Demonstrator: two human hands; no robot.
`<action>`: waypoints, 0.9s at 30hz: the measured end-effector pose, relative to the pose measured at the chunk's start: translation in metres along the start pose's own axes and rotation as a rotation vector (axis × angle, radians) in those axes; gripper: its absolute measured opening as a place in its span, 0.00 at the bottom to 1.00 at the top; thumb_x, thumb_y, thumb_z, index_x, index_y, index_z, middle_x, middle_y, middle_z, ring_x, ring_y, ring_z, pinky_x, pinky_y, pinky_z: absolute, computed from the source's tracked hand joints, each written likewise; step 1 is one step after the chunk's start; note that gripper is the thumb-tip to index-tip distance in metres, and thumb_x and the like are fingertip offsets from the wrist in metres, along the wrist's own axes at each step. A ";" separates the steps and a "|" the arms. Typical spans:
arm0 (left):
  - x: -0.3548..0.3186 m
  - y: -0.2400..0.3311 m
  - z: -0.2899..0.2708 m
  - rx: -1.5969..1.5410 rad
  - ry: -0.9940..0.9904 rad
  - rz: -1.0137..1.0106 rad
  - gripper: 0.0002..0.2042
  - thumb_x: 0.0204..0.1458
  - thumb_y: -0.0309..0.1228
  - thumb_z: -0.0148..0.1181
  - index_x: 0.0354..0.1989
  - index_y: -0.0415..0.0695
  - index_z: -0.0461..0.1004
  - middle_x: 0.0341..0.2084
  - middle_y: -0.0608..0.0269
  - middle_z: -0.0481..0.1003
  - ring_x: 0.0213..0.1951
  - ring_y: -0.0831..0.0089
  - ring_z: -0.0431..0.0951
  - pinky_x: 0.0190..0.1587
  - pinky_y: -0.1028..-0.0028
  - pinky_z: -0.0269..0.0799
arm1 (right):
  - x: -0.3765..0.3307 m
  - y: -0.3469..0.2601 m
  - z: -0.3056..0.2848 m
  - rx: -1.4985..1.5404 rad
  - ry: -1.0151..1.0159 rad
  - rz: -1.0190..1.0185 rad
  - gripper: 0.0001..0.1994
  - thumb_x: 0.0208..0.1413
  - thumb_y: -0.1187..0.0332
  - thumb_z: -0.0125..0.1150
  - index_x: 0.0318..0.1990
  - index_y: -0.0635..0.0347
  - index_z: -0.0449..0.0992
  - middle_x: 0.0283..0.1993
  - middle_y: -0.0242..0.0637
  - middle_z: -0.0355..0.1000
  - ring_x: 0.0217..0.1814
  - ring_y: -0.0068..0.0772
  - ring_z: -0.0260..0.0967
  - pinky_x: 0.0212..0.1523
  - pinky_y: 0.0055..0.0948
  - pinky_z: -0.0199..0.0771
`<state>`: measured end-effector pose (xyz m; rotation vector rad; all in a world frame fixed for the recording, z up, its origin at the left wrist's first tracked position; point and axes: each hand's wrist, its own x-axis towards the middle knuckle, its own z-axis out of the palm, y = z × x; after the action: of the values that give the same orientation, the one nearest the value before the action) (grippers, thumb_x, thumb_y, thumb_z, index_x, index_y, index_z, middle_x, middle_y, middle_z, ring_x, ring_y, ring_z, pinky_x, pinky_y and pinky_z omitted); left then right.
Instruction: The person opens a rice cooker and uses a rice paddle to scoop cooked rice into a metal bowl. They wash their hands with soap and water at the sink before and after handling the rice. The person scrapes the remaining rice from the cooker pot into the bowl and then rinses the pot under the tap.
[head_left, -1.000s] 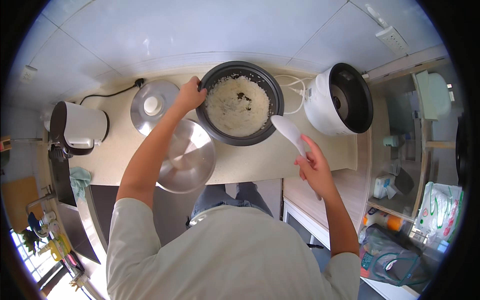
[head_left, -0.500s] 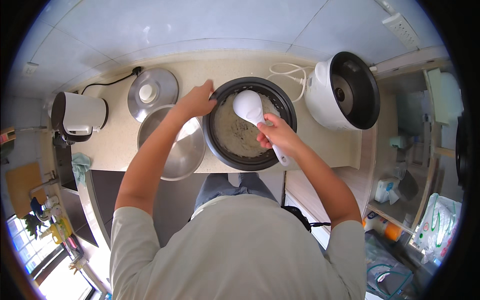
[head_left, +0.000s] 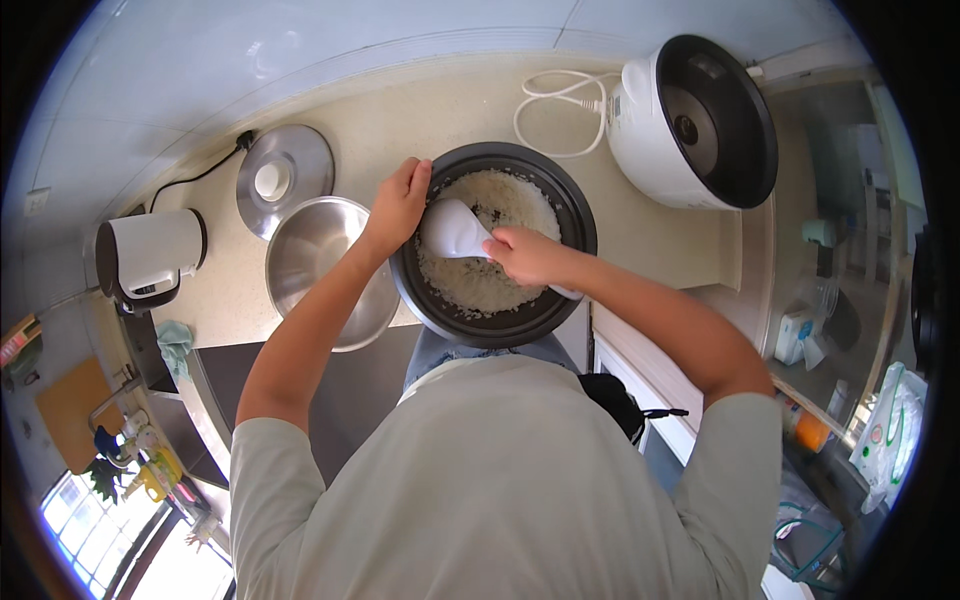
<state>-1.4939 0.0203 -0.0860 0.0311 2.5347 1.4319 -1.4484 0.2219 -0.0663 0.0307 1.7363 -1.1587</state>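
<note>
A dark round cooker pot (head_left: pixel 576 215) stands in front of me, its near rim reaching past the counter's front edge. White grains of rice (head_left: pixel 522 200) cover its bottom. My left hand (head_left: pixel 398 205) is closed on the pot's upper left rim. In my right hand (head_left: pixel 530 256), the fingers wrap round the handle of a white rice paddle (head_left: pixel 450 230). The paddle's rounded head lies over the left side of the rice, inside the pot. My right hand hides part of the handle, whose end shows by the right rim.
A steel bowl (head_left: pixel 310 245) sits left of the pot, a steel lid (head_left: pixel 310 165) behind it. Farther left is a white and dark appliance (head_left: pixel 150 255). The white cooker body (head_left: pixel 640 150), its cord (head_left: pixel 530 105) beside it, lies tilted at the back right.
My right hand has brought the paddle leftward and lower into the pot, its head now by the left wall. My left hand stays on the rim. The whole view has shifted slightly.
</note>
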 end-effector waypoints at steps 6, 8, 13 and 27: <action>-0.005 -0.004 0.002 0.007 0.037 -0.003 0.18 0.59 0.41 0.40 0.26 0.37 0.62 0.15 0.50 0.64 0.19 0.63 0.61 0.26 0.67 0.62 | 0.027 -0.046 0.006 -0.304 -0.026 0.321 0.14 0.58 0.63 0.41 0.29 0.63 0.67 0.14 0.36 0.60 0.11 0.27 0.56 0.12 0.30 0.52; -0.004 -0.002 0.002 0.022 0.035 -0.001 0.18 0.59 0.41 0.41 0.26 0.37 0.62 0.15 0.51 0.63 0.19 0.65 0.61 0.26 0.68 0.62 | 0.034 -0.066 0.009 -0.438 -0.056 0.412 0.14 0.58 0.63 0.40 0.29 0.63 0.67 0.14 0.38 0.61 0.11 0.29 0.57 0.12 0.31 0.53; 0.001 0.000 0.000 0.025 0.007 -0.009 0.20 0.57 0.43 0.45 0.24 0.36 0.63 0.14 0.52 0.63 0.19 0.68 0.60 0.26 0.69 0.61 | 0.028 -0.057 0.011 -0.490 -0.013 0.329 0.17 0.59 0.61 0.39 0.30 0.64 0.69 0.14 0.40 0.63 0.13 0.33 0.61 0.17 0.35 0.60; -0.017 0.002 0.015 0.021 0.126 -0.101 0.22 0.57 0.45 0.44 0.23 0.34 0.66 0.16 0.48 0.67 0.19 0.60 0.64 0.27 0.67 0.63 | -0.024 -0.002 -0.006 -0.448 0.085 0.061 0.17 0.59 0.59 0.39 0.33 0.66 0.69 0.21 0.47 0.68 0.24 0.43 0.68 0.29 0.39 0.67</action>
<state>-1.4740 0.0317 -0.0889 -0.1871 2.6101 1.4100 -1.4417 0.2369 -0.0470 -0.1399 2.0212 -0.7127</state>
